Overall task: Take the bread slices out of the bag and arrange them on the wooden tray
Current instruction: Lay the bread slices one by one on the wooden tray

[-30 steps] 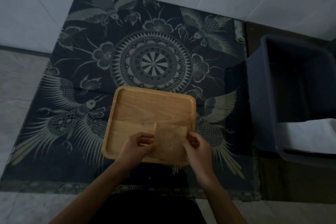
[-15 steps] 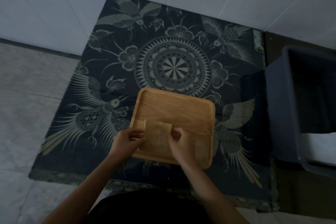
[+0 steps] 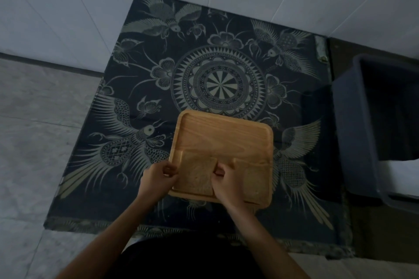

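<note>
A square wooden tray lies on a dark patterned table. One bread slice rests flat in the tray's near left corner. My left hand pinches its left edge at the tray rim, and my right hand grips its right edge. A second bread slice lies flat in the near right corner, to the right of my right hand. No bag is in view.
The table top has a dark cloth with birds and a round medallion. A dark plastic bin stands at the right, with something white inside it. White tiled wall is behind, grey floor at the left.
Both hands have carried the held slice from the tray's near middle to its near left corner and lowered it flat. The second slice on the right has come into sight.
</note>
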Motion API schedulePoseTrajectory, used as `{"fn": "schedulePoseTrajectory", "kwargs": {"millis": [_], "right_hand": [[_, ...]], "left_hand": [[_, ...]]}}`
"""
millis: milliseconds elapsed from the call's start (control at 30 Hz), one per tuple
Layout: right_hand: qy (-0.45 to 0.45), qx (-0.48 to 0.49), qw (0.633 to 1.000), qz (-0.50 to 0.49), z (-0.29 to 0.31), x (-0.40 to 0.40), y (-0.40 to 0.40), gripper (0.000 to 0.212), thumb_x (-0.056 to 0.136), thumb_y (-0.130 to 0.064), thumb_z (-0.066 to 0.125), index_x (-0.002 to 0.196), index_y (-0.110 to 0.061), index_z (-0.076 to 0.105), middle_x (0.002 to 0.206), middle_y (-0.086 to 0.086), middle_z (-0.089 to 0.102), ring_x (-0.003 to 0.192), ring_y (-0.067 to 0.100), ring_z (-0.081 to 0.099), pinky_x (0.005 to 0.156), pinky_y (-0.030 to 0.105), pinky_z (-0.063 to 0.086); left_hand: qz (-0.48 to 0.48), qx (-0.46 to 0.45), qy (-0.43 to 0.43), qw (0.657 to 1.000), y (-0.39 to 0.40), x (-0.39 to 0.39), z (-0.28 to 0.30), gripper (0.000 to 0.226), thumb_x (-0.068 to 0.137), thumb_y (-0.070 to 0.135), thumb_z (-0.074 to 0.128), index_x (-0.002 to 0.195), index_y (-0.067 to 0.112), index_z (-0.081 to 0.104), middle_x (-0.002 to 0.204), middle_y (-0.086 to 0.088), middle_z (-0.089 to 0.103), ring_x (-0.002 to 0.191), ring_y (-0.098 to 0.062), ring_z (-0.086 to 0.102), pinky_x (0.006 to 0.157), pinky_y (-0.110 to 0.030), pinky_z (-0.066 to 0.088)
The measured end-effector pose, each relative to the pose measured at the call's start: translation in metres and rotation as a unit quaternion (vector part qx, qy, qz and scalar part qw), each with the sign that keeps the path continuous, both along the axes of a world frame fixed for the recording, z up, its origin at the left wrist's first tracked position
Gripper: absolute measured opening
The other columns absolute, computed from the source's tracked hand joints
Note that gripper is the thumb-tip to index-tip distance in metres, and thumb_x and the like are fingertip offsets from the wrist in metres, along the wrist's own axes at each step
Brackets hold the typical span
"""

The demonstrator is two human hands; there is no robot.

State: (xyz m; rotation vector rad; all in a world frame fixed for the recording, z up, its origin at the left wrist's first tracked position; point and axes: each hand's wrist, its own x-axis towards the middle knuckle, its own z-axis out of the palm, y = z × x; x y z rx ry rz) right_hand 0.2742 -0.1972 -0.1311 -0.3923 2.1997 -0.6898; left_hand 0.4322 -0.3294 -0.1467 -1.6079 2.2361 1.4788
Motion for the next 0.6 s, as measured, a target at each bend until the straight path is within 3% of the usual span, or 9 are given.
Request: {"fn": "schedulePoseTrajectory", "kwargs": {"millis": [67, 133, 267, 400, 467, 600], "right_hand": [[-0.006, -0.005, 1.000, 0.009, 0.001, 0.003, 0.000, 0.033, 0.101, -0.025, 0.061, 0.134, -0.018, 0.063, 0.094, -0.020, 0.059, 0.086, 0.002, 0.063, 0.077, 0.025, 0.055], [0.011, 0.001, 1.000, 0.023, 0.001, 0.005, -0.001, 0.032, 0.101, -0.025, 0.060, 0.132, -0.017, 0.064, 0.098, -0.015, 0.062, 0.091, 0.007, 0.066, 0.083, 0.030, 0.059], [0.053, 0.016, 0.997, 0.055, -0.001, 0.011, 0.000, 0.019, 0.101, -0.025, 0.060, 0.114, -0.016, 0.069, 0.107, -0.001, 0.069, 0.096, 0.017, 0.069, 0.084, 0.041, 0.061], [0.111, 0.021, 0.989, 0.093, -0.005, 0.016, 0.004, 0.020, 0.103, -0.031, 0.056, 0.108, -0.015, 0.067, 0.104, 0.003, 0.064, 0.090, 0.016, 0.062, 0.072, 0.025, 0.048], [0.114, 0.013, 0.989, 0.094, -0.006, 0.017, 0.005, 0.022, 0.104, -0.033, 0.055, 0.108, -0.015, 0.066, 0.103, 0.003, 0.064, 0.089, 0.016, 0.063, 0.071, 0.025, 0.046], [0.071, -0.021, 0.995, 0.069, -0.002, 0.019, 0.009, 0.026, 0.104, -0.030, 0.055, 0.124, -0.014, 0.063, 0.109, -0.001, 0.062, 0.103, 0.020, 0.066, 0.086, 0.034, 0.057]], "left_hand": [[-0.007, -0.009, -0.008, 1.000, 0.000, 0.002, -0.001, 0.012, 0.077, 0.021, 0.082, 0.089, 0.021, 0.077, 0.081, 0.009, 0.075, 0.081, -0.005, 0.070, 0.072, -0.031, 0.060], [-0.010, -0.020, -0.014, 1.000, 0.001, 0.004, -0.002, 0.011, 0.077, 0.023, 0.081, 0.087, 0.023, 0.077, 0.080, 0.011, 0.074, 0.080, -0.003, 0.070, 0.073, -0.032, 0.060], [-0.019, -0.047, -0.019, 0.999, 0.005, 0.004, -0.003, 0.010, 0.079, 0.025, 0.079, 0.087, 0.027, 0.076, 0.077, 0.015, 0.071, 0.079, -0.001, 0.068, 0.068, -0.025, 0.052], [-0.034, -0.057, -0.016, 0.998, 0.006, 0.003, -0.003, 0.008, 0.080, 0.023, 0.078, 0.086, 0.027, 0.074, 0.076, 0.016, 0.069, 0.079, -0.003, 0.070, 0.072, -0.031, 0.057], [-0.042, -0.064, -0.018, 0.997, 0.006, 0.003, -0.004, 0.008, 0.080, 0.023, 0.078, 0.087, 0.025, 0.075, 0.076, 0.015, 0.068, 0.079, -0.005, 0.071, 0.071, -0.028, 0.056], [-0.062, -0.064, -0.023, 0.996, 0.005, 0.002, -0.004, 0.018, 0.083, 0.032, 0.077, 0.096, 0.020, 0.077, 0.084, 0.011, 0.073, 0.080, -0.006, 0.068, 0.067, -0.023, 0.048]]}}
